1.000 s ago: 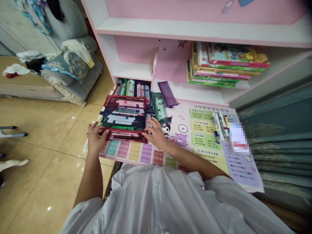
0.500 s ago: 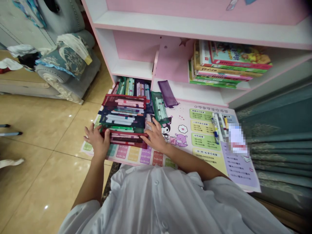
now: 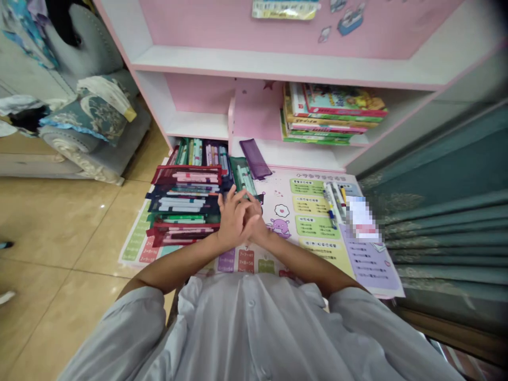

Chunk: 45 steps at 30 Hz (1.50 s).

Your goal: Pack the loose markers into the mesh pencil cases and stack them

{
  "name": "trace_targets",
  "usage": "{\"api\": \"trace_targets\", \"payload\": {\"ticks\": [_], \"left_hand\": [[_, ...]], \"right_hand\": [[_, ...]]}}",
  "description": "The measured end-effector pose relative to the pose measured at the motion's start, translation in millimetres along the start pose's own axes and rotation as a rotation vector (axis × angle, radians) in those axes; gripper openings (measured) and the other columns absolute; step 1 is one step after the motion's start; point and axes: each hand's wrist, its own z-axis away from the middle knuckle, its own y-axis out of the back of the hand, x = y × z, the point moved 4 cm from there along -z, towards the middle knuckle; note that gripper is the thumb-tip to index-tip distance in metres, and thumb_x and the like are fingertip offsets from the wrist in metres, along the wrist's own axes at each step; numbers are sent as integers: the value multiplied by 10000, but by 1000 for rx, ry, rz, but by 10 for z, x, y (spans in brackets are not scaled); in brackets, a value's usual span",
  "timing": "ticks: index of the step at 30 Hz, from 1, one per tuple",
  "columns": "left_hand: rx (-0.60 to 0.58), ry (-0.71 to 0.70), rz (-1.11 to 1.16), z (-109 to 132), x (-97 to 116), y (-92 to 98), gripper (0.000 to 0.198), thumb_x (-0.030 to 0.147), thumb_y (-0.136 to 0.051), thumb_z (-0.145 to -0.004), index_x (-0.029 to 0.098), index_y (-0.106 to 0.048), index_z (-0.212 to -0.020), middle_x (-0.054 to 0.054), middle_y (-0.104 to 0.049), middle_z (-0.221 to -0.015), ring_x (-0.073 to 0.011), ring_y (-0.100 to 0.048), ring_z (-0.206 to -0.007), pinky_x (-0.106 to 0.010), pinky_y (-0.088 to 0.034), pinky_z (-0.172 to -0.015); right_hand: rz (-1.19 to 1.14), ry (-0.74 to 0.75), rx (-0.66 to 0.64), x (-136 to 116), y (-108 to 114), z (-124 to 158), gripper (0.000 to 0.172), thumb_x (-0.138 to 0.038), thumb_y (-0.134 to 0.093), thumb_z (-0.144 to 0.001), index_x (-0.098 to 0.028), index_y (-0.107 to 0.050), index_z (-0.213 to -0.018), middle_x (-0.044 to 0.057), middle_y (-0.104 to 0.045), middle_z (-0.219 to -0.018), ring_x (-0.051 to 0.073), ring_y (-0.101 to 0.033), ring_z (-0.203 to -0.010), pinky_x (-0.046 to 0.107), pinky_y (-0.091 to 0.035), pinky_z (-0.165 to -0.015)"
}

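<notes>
My left hand (image 3: 233, 218) and my right hand (image 3: 254, 221) meet over the desk mat, the left partly covering the right. The left fingers are stretched apart and hold nothing. The right fingers that show are also extended, with nothing visible in them. Just left of the hands lie mesh pouches filled with pens: a red pouch (image 3: 182, 233) nearest me, a green pouch (image 3: 180, 218), a navy pouch (image 3: 182, 203) and another red pouch (image 3: 186, 174). Beyond my fingertips is a green pen pouch (image 3: 243, 175), its near end partly hidden. A flat purple pouch (image 3: 255, 159) lies beside it.
More filled pouches (image 3: 194, 152) lie against the shelf at the back left. Stacked books (image 3: 329, 119) occupy the pink shelf. Loose pens (image 3: 331, 203) and a blurred packet (image 3: 363, 218) lie on the printed mat (image 3: 317, 256). A curtain (image 3: 440, 211) hangs at the right.
My left hand has left the front red pouch and moved right to meet my right hand. My right hand has also come off that pouch. The camera view has shifted.
</notes>
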Motion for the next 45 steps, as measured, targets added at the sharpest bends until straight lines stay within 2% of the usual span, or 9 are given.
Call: {"api": "trace_targets", "payload": {"ticks": [6, 9, 13, 16, 23, 30, 35, 40, 45], "left_hand": [[-65, 16, 55, -69, 68, -266, 257, 412, -477, -963, 214, -569, -1098, -162, -551, -1423, -335, -300, -1502, -609, -131, -1203], [-90, 8, 79, -44, 92, -333, 254, 403, -500, -957, 215, -561, -1117, -172, -534, -1435, -338, -288, -1506, -603, -129, -1199], [-62, 37, 59, -11, 34, -342, 211, 363, -533, -941, 211, -564, -1084, -169, -552, -1403, -353, -307, -1493, -622, -137, -1191], [-65, 40, 34, 2, 4, -328, 197, 352, -545, -930, 213, -573, -1067, -164, -560, -1391, -357, -317, -1488, -630, -144, -1193], [-80, 55, 23, 1, -21, -311, 184, 327, -561, -906, 217, -591, -1050, -157, -567, -1384, -366, -329, -1480, -656, -139, -1191], [-100, 37, -2, 5, -9, -315, 151, 304, -569, -898, 219, -604, -1017, -148, -575, -1374, -365, -334, -1476, -654, -157, -1185], [-83, 39, -10, -17, -19, -293, 164, 317, -579, -905, 218, -618, -1028, -143, -587, -1367, -375, -350, -1469, -651, -161, -1180], [-56, 70, -86, -110, -30, -180, 219, 335, -579, -922, 244, -650, -1108, -133, -573, -1409, -371, -340, -1477, -628, -168, -1180], [19, 1, -147, -205, 83, 8, 312, 448, -598, -925, 240, -667, -1147, -147, -565, -1423, -381, -331, -1481, -615, -103, -1203]], "right_hand": [[84, -191, 214, 609, 497, -38, 180, -343, -592, -905, -205, -701, -943, 157, -553, -1392, 393, -274, -1484, 638, -284, -1167], [173, -235, 274, 860, 626, -226, 188, -315, -593, -885, -199, -699, -989, 163, -539, -1419, 419, -273, -1473, 674, -285, -1145], [325, -249, 173, 1023, 627, -579, 383, -188, -599, -818, -179, -666, -1195, 163, -479, -1512, 445, -221, -1495, 719, -219, -1155], [379, -224, 98, 1039, 555, -789, 442, -143, -572, -807, -155, -656, -1241, 174, -440, -1550, 447, -177, -1515, 753, -141, -1164], [380, -179, 66, 1167, 444, -915, 270, -140, -502, -863, -145, -765, -923, 164, -486, -1526, 425, -176, -1525, 775, -9, -1166], [380, -198, 137, 1298, 628, -759, 291, -192, -473, -920, -187, -754, -846, 114, -583, -1447, 387, -277, -1503, 742, -36, -1184], [318, -276, 396, 1214, 996, -520, 268, -268, -497, -924, -218, -714, -774, 87, -665, -1327, 398, -348, -1472, 725, -119, -1179], [118, -135, 645, 983, 1476, -28, 204, -328, -551, -907, -254, -690, -777, 72, -680, -1240, 381, -406, -1440, 677, -306, -1158], [-12, 4, 617, 714, 1763, 442, 98, -293, -629, -882, -283, -684, -801, 28, -694, -1214, 334, -486, -1400, 644, -396, -1158]]}}
